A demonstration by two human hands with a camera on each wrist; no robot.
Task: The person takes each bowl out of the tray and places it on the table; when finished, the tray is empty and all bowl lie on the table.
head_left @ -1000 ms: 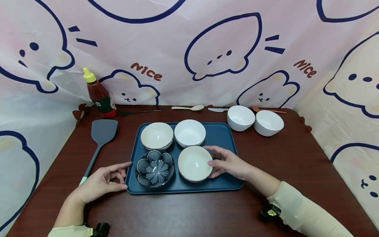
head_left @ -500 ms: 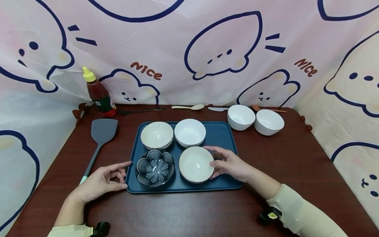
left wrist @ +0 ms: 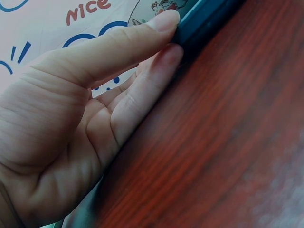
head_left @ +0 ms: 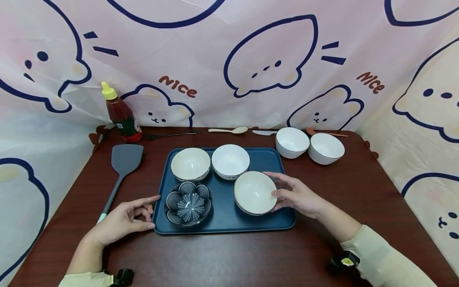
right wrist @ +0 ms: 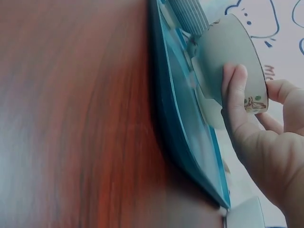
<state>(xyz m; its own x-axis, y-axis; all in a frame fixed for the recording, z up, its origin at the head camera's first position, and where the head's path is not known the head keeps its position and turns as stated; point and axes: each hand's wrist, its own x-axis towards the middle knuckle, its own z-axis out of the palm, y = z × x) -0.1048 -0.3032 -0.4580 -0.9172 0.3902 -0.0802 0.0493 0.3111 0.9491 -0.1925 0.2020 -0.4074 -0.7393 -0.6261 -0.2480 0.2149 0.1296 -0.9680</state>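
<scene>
Bowl (head_left: 254,193) shifted toward right side of tray (head_left: 266,160), now tilted and lifted off its floor. Gripped at rim by right hand (head_left: 297,196), fingers curled round it. Left hand (head_left: 120,221) unchanged, fingertips pressed against tray's left edge. Suggests removal under way.

Both arms wear long, close-fitting sleeves of pale cream-yellow cloth, ending at the wrists and leaving both hands bare; the right sleeve (head_left: 383,259) shows soft creases along the forearm; of the left sleeve (head_left: 86,280) only a short stretch appears at the bottom edge of the head view; a small black device is strapped under each wrist, the right wrist device (head_left: 343,263) bearing a yellow and white mark, the left wrist device (head_left: 122,277) plain black; the fingernails are short and unpainted; neither hand carries a ring.
</scene>
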